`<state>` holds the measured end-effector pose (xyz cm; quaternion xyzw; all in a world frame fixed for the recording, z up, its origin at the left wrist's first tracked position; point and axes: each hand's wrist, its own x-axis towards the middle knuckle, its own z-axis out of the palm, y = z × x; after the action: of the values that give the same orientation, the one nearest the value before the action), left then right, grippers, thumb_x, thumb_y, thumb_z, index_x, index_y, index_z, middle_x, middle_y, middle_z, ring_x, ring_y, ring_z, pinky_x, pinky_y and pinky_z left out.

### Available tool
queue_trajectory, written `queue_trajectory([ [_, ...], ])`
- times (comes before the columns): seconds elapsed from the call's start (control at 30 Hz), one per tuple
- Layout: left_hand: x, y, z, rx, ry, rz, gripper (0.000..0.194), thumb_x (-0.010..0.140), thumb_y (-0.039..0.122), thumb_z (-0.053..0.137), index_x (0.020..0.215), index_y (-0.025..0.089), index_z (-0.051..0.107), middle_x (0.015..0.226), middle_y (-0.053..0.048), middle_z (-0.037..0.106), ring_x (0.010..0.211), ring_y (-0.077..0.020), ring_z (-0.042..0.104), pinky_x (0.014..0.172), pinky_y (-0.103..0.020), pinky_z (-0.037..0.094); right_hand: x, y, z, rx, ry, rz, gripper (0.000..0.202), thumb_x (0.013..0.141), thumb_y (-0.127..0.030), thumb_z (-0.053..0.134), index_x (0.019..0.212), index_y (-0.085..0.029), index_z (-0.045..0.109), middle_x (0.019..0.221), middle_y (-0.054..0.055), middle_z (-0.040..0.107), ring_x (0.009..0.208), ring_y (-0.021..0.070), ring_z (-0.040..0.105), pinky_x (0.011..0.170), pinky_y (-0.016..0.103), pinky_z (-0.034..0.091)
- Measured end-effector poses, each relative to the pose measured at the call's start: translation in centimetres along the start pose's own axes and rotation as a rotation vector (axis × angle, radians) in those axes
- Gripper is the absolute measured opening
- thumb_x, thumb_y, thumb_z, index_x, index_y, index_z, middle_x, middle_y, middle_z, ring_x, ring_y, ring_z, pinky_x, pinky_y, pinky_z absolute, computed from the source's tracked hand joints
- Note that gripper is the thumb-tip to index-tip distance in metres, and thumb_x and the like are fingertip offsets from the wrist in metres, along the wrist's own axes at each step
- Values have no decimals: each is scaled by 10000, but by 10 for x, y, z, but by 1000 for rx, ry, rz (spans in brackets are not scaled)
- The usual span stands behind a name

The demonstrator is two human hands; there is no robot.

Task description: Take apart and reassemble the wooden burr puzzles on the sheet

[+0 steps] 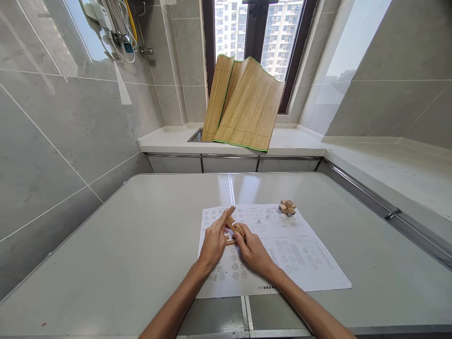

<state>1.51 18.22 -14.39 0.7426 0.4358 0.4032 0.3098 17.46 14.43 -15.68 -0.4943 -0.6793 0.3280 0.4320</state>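
Over the printed sheet (300, 270), my left hand (213, 240) and my right hand (252, 249) meet around small notched pieces of a wooden burr puzzle. My right thumb and fingers pinch a wooden puzzle piece (239, 229). The left fingers are straight and pressed together, with another light wooden piece (230, 221) against them near the fingertips. Below, between the two hands, shows a notched wooden stick (230, 242); whether it rests on the paper or is held, I cannot tell. My fingers partly hide the pieces.
An assembled wooden burr puzzle (287, 207) sits at the sheet's back right corner. The sheet lies on a pale glossy table (141, 245). Behind it, a folded bamboo mat (247, 103) leans against the window on a white ledge (300, 141). Tiled walls flank the table.
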Motion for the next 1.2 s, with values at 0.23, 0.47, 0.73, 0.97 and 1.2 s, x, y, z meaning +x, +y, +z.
queue_trajectory([
  [0.23,1,13,-6,-47,-107,68,566,1004,169,298,1533,306,446,1119,-50,682,942,-164,637,862,-314,583,3,1,-10,83,-57,12,264,1040,-398,384,1104,-231,578,853,28,660,719,214,607,660,310,440],
  [0.47,-1,3,2,14,-56,46,572,1008,169,325,1556,312,399,1087,-41,727,894,-166,666,880,-349,589,4,3,-3,68,-8,20,279,1041,-402,380,1134,-239,586,814,14,638,699,217,594,650,313,442],
  [0.73,-1,6,1,-56,-96,79,529,1030,188,312,1522,315,458,1341,-37,670,1167,-200,647,949,-353,591,4,-1,-6,107,-40,45,286,1036,-413,381,1153,-240,575,724,-5,583,692,222,596,619,307,432],
  [0.97,-1,2,1,-25,-103,90,527,1034,190,309,1526,315,453,1316,-50,675,1178,-208,645,962,-357,581,5,2,-4,113,-30,47,263,1027,-409,396,1094,-245,590,761,10,608,700,222,600,622,309,444],
  [1.2,-1,5,1,-16,-97,82,523,1041,201,298,1526,320,452,1259,-55,691,1124,-204,658,877,-321,597,5,3,-1,125,20,58,279,1030,-411,387,1110,-237,590,784,16,621,708,222,597,635,314,452],
])
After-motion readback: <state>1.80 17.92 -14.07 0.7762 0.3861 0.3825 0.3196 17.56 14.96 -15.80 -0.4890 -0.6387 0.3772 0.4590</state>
